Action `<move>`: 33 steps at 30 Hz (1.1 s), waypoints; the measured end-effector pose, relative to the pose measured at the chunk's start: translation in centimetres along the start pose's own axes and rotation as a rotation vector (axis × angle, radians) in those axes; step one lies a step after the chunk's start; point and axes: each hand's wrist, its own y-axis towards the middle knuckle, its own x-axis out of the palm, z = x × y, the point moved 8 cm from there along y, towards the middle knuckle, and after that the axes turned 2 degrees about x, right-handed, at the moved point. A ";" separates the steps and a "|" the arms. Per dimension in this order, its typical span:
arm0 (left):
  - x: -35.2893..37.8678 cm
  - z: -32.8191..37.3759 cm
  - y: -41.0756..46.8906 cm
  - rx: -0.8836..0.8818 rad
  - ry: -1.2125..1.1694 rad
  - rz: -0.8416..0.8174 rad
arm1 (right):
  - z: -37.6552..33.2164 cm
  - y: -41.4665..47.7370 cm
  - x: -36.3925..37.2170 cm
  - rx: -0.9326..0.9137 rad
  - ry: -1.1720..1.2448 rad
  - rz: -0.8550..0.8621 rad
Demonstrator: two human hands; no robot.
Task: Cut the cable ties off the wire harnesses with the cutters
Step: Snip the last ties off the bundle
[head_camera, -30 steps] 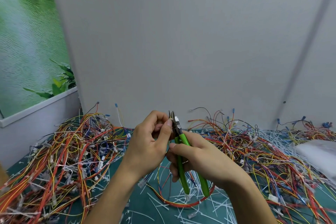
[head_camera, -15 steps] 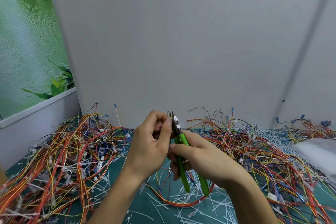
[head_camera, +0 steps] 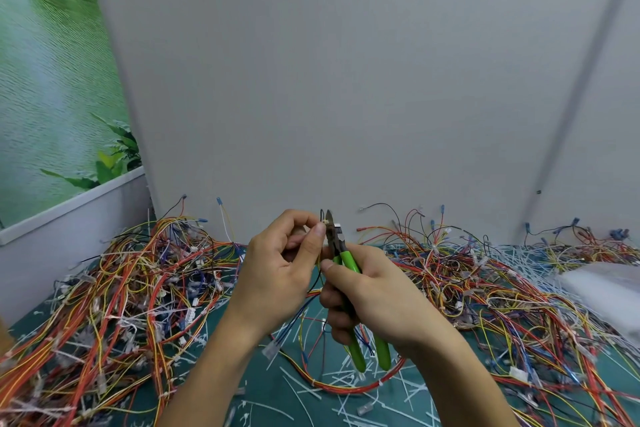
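Note:
My right hand [head_camera: 377,295] grips the green-handled cutters [head_camera: 349,262], jaws pointing up at centre. My left hand [head_camera: 280,270] pinches a thin wire harness [head_camera: 313,282] right beside the jaws, thumb tip against the blades. The harness's wires trail down between my hands to a loop on the mat [head_camera: 349,388]. The tie between the jaws is too small to make out.
Tangled piles of red, orange and yellow harnesses lie on the left [head_camera: 114,295] and on the right [head_camera: 512,288] of the green cutting mat [head_camera: 273,388]. Cut white tie scraps [head_camera: 346,392] litter the mat. A white bag [head_camera: 609,291] sits at far right. A grey wall stands behind.
Hands and cutters hold nearly the same pose; my left thumb has shifted slightly against the jaws.

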 end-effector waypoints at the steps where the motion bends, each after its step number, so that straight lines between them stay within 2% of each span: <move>1: -0.1 -0.2 0.0 -0.012 -0.010 0.000 | 0.0 0.0 0.1 0.001 0.007 -0.012; 8: -0.2 -1.0 0.2 -0.106 -0.180 -0.017 | -0.1 0.1 0.1 0.008 0.098 -0.054; 19: -1.1 -2.3 0.3 -0.147 -0.015 0.019 | 0.0 0.0 0.1 0.029 0.240 -0.166; 33: -1.4 -1.6 0.5 -0.167 -0.141 -0.053 | -0.4 -0.2 0.3 0.021 0.393 -0.374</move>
